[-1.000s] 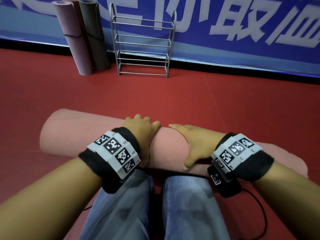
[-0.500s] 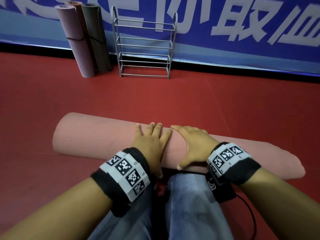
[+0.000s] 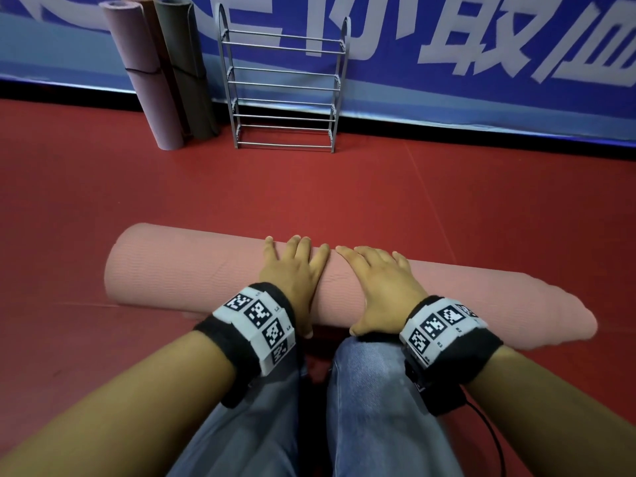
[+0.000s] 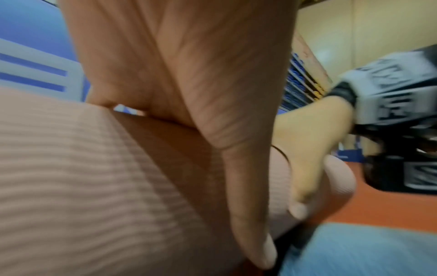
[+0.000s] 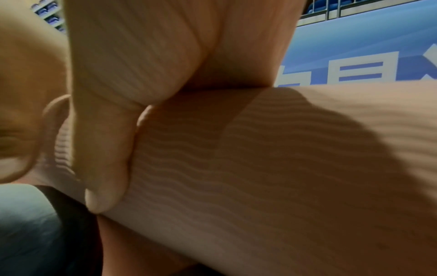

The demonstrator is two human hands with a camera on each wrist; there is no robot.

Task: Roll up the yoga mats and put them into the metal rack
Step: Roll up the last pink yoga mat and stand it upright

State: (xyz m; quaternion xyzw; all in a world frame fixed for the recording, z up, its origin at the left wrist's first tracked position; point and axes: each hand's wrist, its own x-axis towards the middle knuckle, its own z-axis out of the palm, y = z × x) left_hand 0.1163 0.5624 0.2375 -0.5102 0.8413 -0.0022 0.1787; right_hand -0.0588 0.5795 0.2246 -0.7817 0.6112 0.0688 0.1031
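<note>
A pink yoga mat (image 3: 189, 266), rolled into a thick tube, lies crosswise on the red floor in front of my knees. My left hand (image 3: 296, 266) and right hand (image 3: 378, 280) lie side by side on top of its middle, fingers straight and spread, pressing down. The left wrist view shows my left palm (image 4: 189, 74) on the ribbed mat (image 4: 82, 177), with the right hand (image 4: 305, 149) beside it. In the right wrist view my right hand (image 5: 141, 56) rests on the mat (image 5: 283, 168). The metal rack (image 3: 284, 87) stands against the blue banner, with nothing on its bars.
Three rolled mats lean on the banner left of the rack: a mauve one (image 3: 148, 80), a brown one behind it, and a grey-green one (image 3: 182, 63). Red floor (image 3: 344, 194) stretches between the roll and the rack. My jeans-clad knees (image 3: 371, 390) touch the roll's near side.
My hands went from curling over the roll's far side to lying flat on its top with fingers spread. The roll looks slightly tighter and sits a little farther from my body.
</note>
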